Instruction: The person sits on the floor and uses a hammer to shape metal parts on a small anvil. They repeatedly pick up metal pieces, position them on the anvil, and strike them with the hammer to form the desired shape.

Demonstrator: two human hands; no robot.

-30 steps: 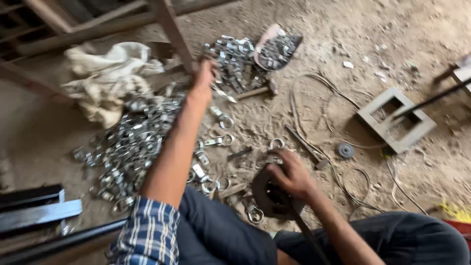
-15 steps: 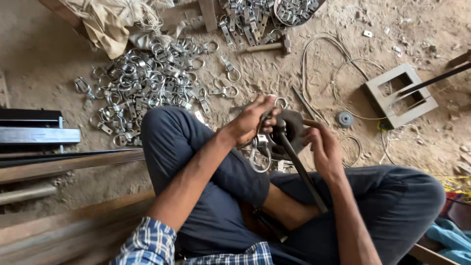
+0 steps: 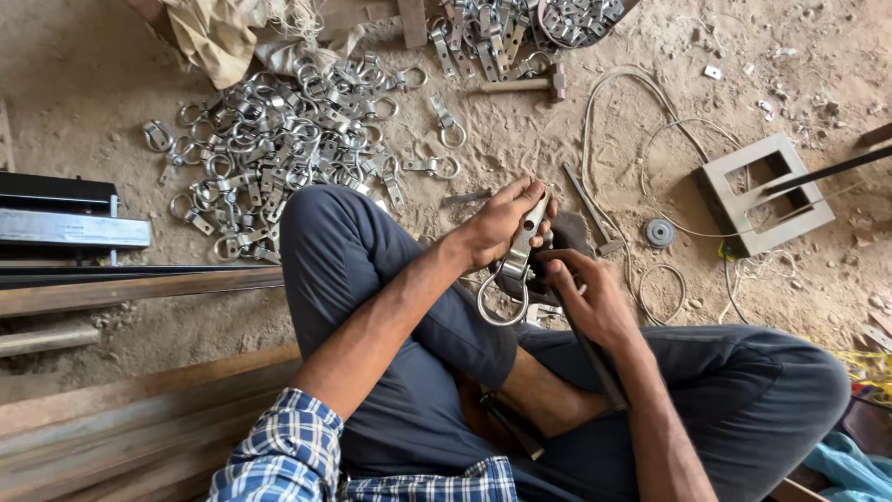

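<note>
Compared with half a second ago, your left hand has shifted its hold: the metal ring clamp it grips now stands more upright, flat strap end pointing up between thumb and fingers, ring end hanging below over your left knee. The fingers are curled closed around the strap. Your right hand has come in closer beneath and beside the clamp; its fingers are partly bent and touch the dark tool at the clamp's lower end, but you cannot tell whether they actually grasp it. A second earlier, your left arm was stretched out to the pile of ring clamps on the sandy floor; the pile now lies well apart from both hands, beyond the knee. The dark tool's head is mostly hidden behind the hands, and its long handle runs down across your leg, partly covered by the right forearm. Where clamp and tool meet is hard to make out. A hammer, a loop of wire and a square metal frame lie further off; a second heap of clamps is cut off by the top edge.
</note>
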